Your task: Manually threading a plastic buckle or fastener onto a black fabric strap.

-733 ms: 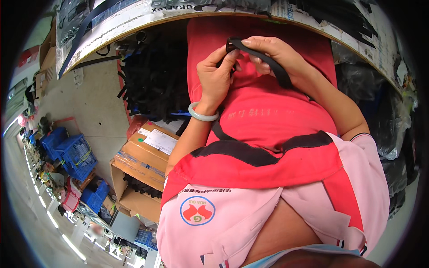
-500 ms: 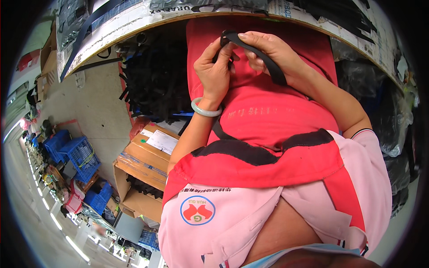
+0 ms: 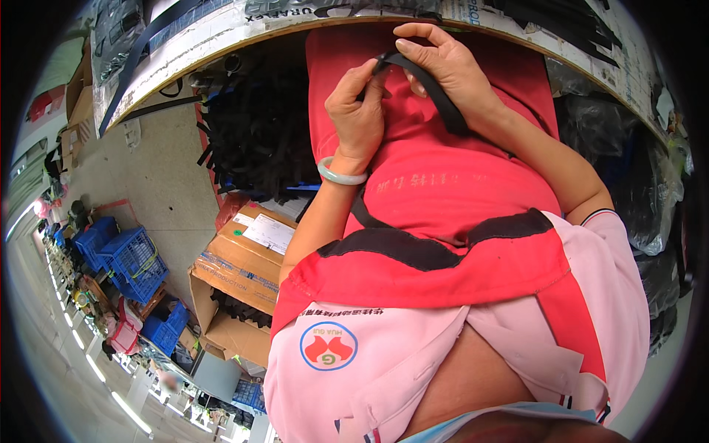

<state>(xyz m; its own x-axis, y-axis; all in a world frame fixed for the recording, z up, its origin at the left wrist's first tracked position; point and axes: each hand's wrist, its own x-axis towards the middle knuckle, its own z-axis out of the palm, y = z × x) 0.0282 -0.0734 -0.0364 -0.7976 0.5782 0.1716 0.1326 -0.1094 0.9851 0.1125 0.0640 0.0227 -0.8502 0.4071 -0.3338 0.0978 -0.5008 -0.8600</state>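
Observation:
A black webbing strap [image 3: 436,90] curves between my two hands, above the red apron [image 3: 443,159] that covers my lap. My left hand [image 3: 356,114], with a pale bangle on its wrist, pinches the looped end of the strap between thumb and fingertips. A small dark piece shows at that loop, too small to make out. My right hand [image 3: 456,74] has thumb and index finger raised off the strap. Its lower fingers curl behind the band, which runs along the palm and down toward the wrist.
The worktable edge [image 3: 295,31] crosses just beyond my hands, with black straps on top. A heap of black straps [image 3: 255,133] lies below it at left. An open cardboard box [image 3: 240,258] and blue crates [image 3: 133,262] stand left; plastic-wrapped bundles [image 3: 605,140] sit right.
My right thumb and index finger have lifted off the strap and moved up and slightly right. My left hand has shifted slightly right, its pinch on the loop unchanged.

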